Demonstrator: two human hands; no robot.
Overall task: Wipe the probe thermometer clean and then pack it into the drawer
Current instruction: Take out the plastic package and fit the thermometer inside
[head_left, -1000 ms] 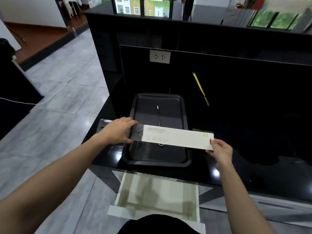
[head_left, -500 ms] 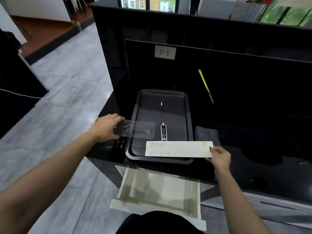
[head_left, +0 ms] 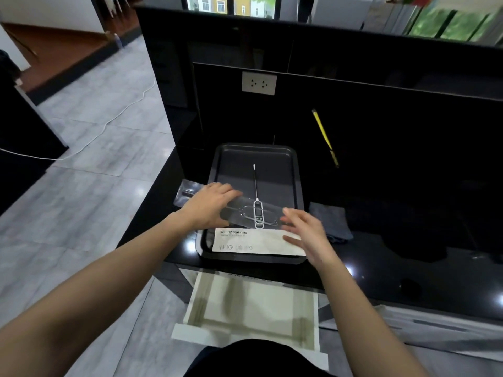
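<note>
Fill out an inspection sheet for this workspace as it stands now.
Surface: glossy black counter, dark baking tray on it.
Job's things: probe thermometer lying in the tray; drawer open below; grey cloth right of the tray.
Clutter: white sleeve on the tray's near edge; clear plastic insert.
Hands: left hand on the insert; right hand open over the sleeve.
Cables: white cord on the floor.
Surroundings: wall socket, yellow stick.
</note>
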